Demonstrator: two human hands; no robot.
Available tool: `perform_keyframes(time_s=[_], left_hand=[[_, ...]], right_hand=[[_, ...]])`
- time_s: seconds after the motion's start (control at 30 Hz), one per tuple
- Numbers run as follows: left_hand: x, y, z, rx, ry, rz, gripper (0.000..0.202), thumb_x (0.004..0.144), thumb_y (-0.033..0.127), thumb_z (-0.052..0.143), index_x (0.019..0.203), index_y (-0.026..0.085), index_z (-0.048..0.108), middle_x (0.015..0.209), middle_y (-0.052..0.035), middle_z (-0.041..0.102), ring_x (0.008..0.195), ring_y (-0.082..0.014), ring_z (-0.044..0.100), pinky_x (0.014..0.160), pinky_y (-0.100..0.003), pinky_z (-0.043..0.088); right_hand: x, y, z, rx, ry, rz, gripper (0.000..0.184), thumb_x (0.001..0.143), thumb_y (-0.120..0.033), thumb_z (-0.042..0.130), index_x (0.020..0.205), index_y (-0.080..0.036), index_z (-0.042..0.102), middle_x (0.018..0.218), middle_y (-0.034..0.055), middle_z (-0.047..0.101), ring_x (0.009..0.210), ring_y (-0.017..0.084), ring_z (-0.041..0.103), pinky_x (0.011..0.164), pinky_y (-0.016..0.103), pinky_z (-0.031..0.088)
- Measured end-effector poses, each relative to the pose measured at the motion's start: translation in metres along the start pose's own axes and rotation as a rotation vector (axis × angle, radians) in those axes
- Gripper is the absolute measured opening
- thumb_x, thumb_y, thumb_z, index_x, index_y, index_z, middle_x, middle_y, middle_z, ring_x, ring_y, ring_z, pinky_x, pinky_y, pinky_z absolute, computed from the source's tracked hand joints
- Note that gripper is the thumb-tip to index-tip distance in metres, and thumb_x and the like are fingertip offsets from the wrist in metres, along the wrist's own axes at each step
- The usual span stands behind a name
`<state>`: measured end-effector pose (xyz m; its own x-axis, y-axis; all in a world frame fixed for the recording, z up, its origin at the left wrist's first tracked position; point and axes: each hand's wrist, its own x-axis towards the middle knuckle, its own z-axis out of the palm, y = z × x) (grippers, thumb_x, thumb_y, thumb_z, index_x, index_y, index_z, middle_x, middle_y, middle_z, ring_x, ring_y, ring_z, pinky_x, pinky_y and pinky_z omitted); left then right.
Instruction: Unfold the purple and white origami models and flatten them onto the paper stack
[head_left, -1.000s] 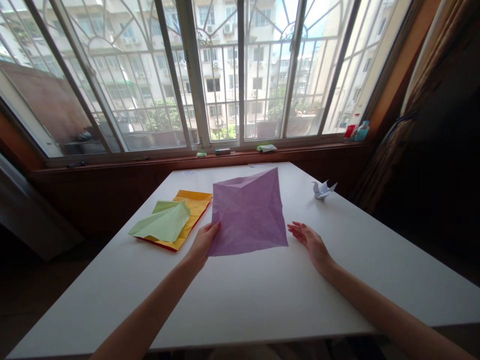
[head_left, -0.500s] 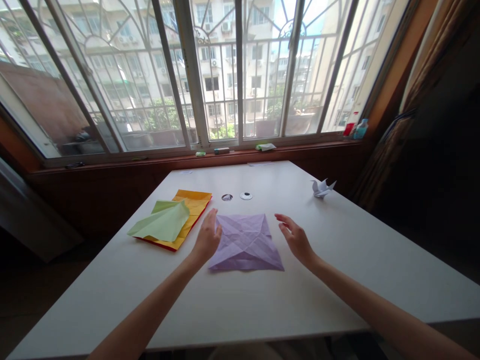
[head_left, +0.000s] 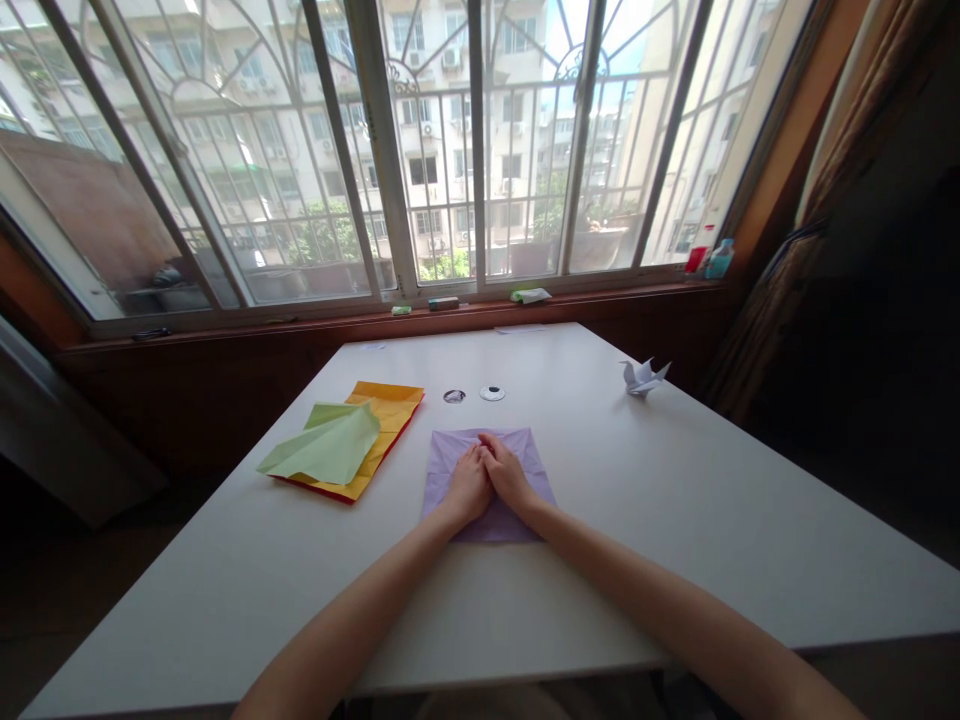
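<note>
A creased square of purple paper [head_left: 442, 447] lies flat on the white table, its middle covered by my hands. My left hand [head_left: 470, 484] rests over the centre of the sheet, fingers lying forward and inward. Against it, from the right, comes my right hand [head_left: 507, 474], its fingertips meeting and partly overlapping the left ones. Both hands seem to press down on the paper with nothing gripped. What lies beneath the palms is hidden.
To the left, a light green sheet [head_left: 330, 447] lies on a stack of orange paper [head_left: 397, 405] with a red underside. A folded white paper crane [head_left: 643, 379] stands at the right edge. Two round table inserts [head_left: 492, 394] sit beyond the purple sheet. Small items line the windowsill [head_left: 330, 318].
Both hands have moved inward from the sides of the purple paper and now meet over its middle. The stack and the crane stay where they were.
</note>
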<state>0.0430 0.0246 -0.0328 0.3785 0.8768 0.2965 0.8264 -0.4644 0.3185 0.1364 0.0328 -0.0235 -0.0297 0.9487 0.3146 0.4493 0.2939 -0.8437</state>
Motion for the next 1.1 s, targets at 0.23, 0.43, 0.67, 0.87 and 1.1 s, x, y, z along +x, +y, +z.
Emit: perform_keyframes(time_s=[0.23, 0.43, 0.67, 0.87, 1.1], left_hand=[[-0.008, -0.017, -0.013, 0.052, -0.036, -0.017, 0.045, 0.086, 0.02, 0.026, 0.126, 0.004, 0.038, 0.133, -0.0163, 0.04, 0.125, -0.0202, 0.035, 0.105, -0.036, 0.028], [-0.018, -0.027, -0.018, 0.132, -0.092, -0.043, 0.048, 0.086, 0.022, 0.025, 0.13, 0.004, 0.034, 0.137, -0.0147, 0.033, 0.129, -0.0211, 0.027, 0.106, -0.037, 0.023], [-0.019, -0.027, -0.021, 0.202, -0.093, -0.133, 0.049, 0.088, 0.029, 0.027, 0.131, 0.008, 0.033, 0.14, -0.0145, 0.027, 0.13, -0.0254, 0.023, 0.105, -0.041, 0.022], [-0.022, -0.037, -0.027, 0.23, -0.1, -0.23, 0.056, 0.087, 0.039, 0.027, 0.132, 0.005, 0.031, 0.14, -0.0172, 0.025, 0.131, -0.027, 0.021, 0.105, -0.041, 0.021], [-0.019, -0.067, -0.049, 0.244, -0.121, -0.233, 0.051, 0.087, 0.043, 0.029, 0.13, 0.016, 0.036, 0.14, -0.0114, 0.03, 0.129, -0.0269, 0.025, 0.102, -0.047, 0.024]], right_hand=[[0.0, 0.004, 0.005, -0.246, -0.149, -0.14, 0.043, 0.077, -0.009, 0.033, 0.117, -0.011, 0.05, 0.121, 0.0129, 0.054, 0.113, 0.017, 0.049, 0.099, 0.033, 0.034], [-0.01, 0.005, -0.004, -0.473, -0.321, -0.279, 0.045, 0.086, -0.029, 0.032, 0.127, -0.012, 0.041, 0.136, 0.012, 0.037, 0.127, 0.021, 0.031, 0.106, 0.037, 0.022], [-0.009, 0.02, -0.044, -0.684, -0.384, -0.216, 0.073, 0.082, -0.057, 0.029, 0.133, -0.004, 0.03, 0.141, 0.0167, 0.025, 0.131, 0.026, 0.02, 0.107, 0.041, 0.017], [-0.006, 0.031, -0.069, -0.803, -0.367, -0.153, 0.077, 0.081, -0.061, 0.024, 0.135, -0.005, 0.027, 0.142, 0.016, 0.022, 0.132, 0.025, 0.018, 0.106, 0.039, 0.017], [-0.013, 0.012, -0.072, -0.877, -0.305, -0.163, 0.073, 0.081, -0.059, 0.031, 0.127, -0.003, 0.04, 0.135, 0.0214, 0.035, 0.126, 0.03, 0.03, 0.102, 0.043, 0.023]])
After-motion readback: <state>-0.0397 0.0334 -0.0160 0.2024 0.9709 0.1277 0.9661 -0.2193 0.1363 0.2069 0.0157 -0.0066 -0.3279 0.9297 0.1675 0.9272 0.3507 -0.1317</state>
